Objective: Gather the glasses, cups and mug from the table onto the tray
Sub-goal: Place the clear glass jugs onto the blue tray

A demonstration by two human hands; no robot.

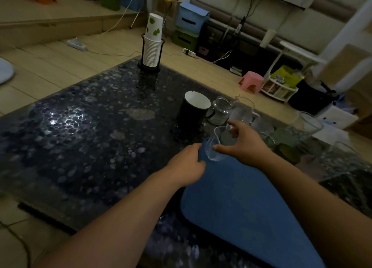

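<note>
A blue tray [237, 203] lies on the dark speckled table [90, 139], near its front right. My right hand [244, 141] grips a small clear glass [214, 147], tilted, over the tray's far corner. My left hand [186, 165] holds the tray's far left edge. Behind the tray stand a black mug [194, 112] with a white inside, a glass jar [220, 110] and a clear glass pitcher [242, 111]. More clear glasses [304, 125] stand to the right, partly hidden by my right hand.
A stack of white paper cups with green leaves [152, 43] sits in a black holder at the table's far edge. A pink stool [251, 80], boxes, cables and a small rack stand on the floor beyond the table.
</note>
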